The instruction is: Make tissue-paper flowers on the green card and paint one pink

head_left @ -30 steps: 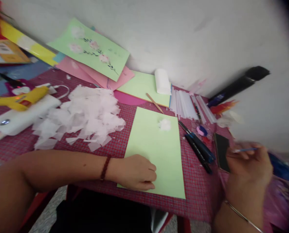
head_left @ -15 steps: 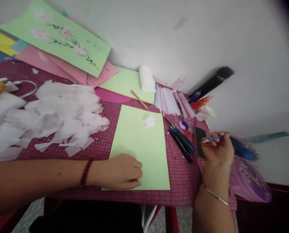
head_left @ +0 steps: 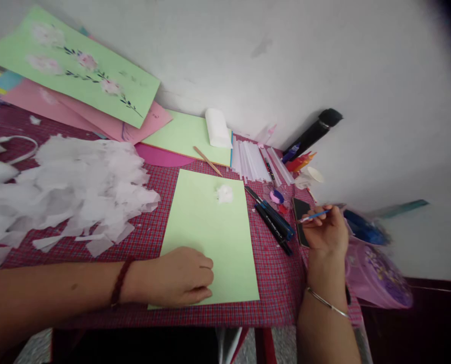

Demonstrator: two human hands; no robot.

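My left hand [head_left: 183, 277] rests on the lower left part of a light green sheet of paper [head_left: 214, 232], its fingers curled in with nothing seen in them. A small white tissue flower [head_left: 224, 193] sits near the sheet's top right. Off the sheet to the right, my right hand [head_left: 326, 230] pinches a thin blue paintbrush [head_left: 316, 216], its pale tip pointing left. Beneath that tip lies a dark phone-like slab [head_left: 300, 212], partly hidden by the hand. Black and blue pens [head_left: 274, 227] and a craft knife [head_left: 253, 193] lie between the sheet and my right hand.
Torn white tissue pieces [head_left: 89, 187] are heaped at left. A green sheet with a flower picture [head_left: 85, 71] leans at the back. White strips [head_left: 250, 161], a wooden stick [head_left: 207, 161] and a paper cup [head_left: 315, 174] lie near the wall. A pink bin [head_left: 377, 278] stands at right.
The view has shifted, so most things appear further left and slightly lower. Both hands keep nearly the same pose, and the paintbrush is still in my right hand.
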